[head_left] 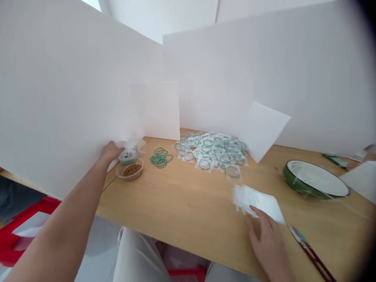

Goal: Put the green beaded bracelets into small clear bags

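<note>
At the left, my left hand (111, 152) is closed at the edge of a crumpled clear plastic bag (137, 143), which sits over a clear tub (128, 156) with green bits inside. Part of its grip is hidden. Just in front stands a clear bowl of small brown beads (131, 170). On the right, my right hand (268, 239) has its fingers apart, the fingertips at the near edge of a stack of small clear plastic bags (261, 201). A loose bunch of green beaded bracelets (160, 157) lies between the bowl and a large pile of bagged bracelets (216, 149).
A green enamel basin (317, 178) with a white inside stands at the right. Scissors (310, 250) with dark red handles lie near the right hand. White boards (264, 70) wall in the wooden table (176, 196). A red stool (17, 223) is below at left.
</note>
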`<state>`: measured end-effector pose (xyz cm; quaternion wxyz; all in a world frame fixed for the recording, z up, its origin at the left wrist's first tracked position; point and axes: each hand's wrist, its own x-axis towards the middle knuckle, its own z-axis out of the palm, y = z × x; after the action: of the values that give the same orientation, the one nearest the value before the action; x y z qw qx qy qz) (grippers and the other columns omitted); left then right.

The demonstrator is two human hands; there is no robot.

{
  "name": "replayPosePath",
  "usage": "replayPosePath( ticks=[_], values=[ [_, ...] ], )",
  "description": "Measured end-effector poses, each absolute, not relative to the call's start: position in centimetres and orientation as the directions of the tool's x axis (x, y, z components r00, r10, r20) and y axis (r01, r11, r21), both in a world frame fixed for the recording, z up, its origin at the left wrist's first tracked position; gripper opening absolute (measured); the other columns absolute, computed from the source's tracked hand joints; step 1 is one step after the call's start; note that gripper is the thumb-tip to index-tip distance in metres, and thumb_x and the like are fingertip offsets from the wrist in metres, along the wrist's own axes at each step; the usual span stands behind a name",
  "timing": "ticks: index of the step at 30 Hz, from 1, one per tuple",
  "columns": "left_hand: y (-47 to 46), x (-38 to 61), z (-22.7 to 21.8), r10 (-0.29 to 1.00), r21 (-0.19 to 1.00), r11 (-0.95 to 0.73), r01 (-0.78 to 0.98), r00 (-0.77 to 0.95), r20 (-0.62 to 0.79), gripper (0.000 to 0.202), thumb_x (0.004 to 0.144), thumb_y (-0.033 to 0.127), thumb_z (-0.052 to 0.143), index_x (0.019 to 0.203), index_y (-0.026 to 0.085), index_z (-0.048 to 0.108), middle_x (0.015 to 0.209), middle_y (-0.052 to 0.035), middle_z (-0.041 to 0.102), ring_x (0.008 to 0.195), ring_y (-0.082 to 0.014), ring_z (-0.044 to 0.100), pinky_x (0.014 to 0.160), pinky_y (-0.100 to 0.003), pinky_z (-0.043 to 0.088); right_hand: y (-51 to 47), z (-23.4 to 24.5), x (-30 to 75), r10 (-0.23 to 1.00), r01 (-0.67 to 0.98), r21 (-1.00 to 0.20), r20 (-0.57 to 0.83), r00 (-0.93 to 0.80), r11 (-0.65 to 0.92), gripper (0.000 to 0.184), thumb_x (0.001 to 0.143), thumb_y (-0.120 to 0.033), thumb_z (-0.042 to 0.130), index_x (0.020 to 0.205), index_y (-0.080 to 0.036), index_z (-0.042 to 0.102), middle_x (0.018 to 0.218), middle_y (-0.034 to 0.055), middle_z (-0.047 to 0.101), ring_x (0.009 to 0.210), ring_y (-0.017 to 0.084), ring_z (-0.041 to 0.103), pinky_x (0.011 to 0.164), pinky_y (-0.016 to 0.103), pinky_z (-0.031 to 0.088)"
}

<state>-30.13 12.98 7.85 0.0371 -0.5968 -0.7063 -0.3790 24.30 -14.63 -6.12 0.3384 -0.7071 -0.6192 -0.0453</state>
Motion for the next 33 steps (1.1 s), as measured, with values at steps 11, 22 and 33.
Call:
replayPosePath(
  ticks=[11, 22, 33],
  values=[
    [-1.1, -19.3, 1.6, 0.781, 0.415, -0.401, 0.817, 0.068, 0.621, 0.039, 0.088, 0.033, 0.054, 0.126, 0.024, 0.051, 0.127, -0.0072, 0.058, 0.121, -0.0282, 0.053, 0.105, -0.048, 0.042, -10.8, -11.1, 29.3, 0.899, 0.976, -0.17, 0.393, 0.191, -0.133, 0.067, 0.092, -0.056, 0.029, 0.129, -0.005, 0.052, 0.137, 0.0257, 0.049, 0.132, 0.039, 0.041, 0.102, 0.057, 0.039],
    [6.1, -14.2, -3.5, 0.927, 0.382, -0.297, 0.875, 0.168, 0.334, 0.065, 0.084, 0.039, 0.06, 0.142, 0.019, 0.038, 0.146, -0.0191, 0.038, 0.137, -0.0313, 0.036, 0.111, -0.05, 0.031, -10.6, -10.2, 25.8, 0.83, 0.98, -0.191, 0.535, 0.155, -0.059, 0.061, 0.094, -0.055, 0.031, 0.129, -0.01, 0.053, 0.139, 0.024, 0.048, 0.135, 0.039, 0.037, 0.103, 0.061, 0.036],
    [15.6, -12.2, -2.7, 0.993, 0.338, -0.07, 0.938, 0.034, 0.112, 0.059, 0.084, 0.061, 0.049, 0.131, 0.026, 0.054, 0.149, -0.0175, 0.039, 0.138, -0.0452, 0.026, 0.104, -0.073, 0.015, -10.3, -8.0, 25.8, 0.75, 0.958, -0.28, 0.645, 0.144, 0.057, 0.05, 0.095, -0.048, 0.039, 0.131, -0.014, 0.049, 0.132, 0.0209, 0.053, 0.128, 0.035, 0.046, 0.104, 0.056, 0.039]
  ],
)
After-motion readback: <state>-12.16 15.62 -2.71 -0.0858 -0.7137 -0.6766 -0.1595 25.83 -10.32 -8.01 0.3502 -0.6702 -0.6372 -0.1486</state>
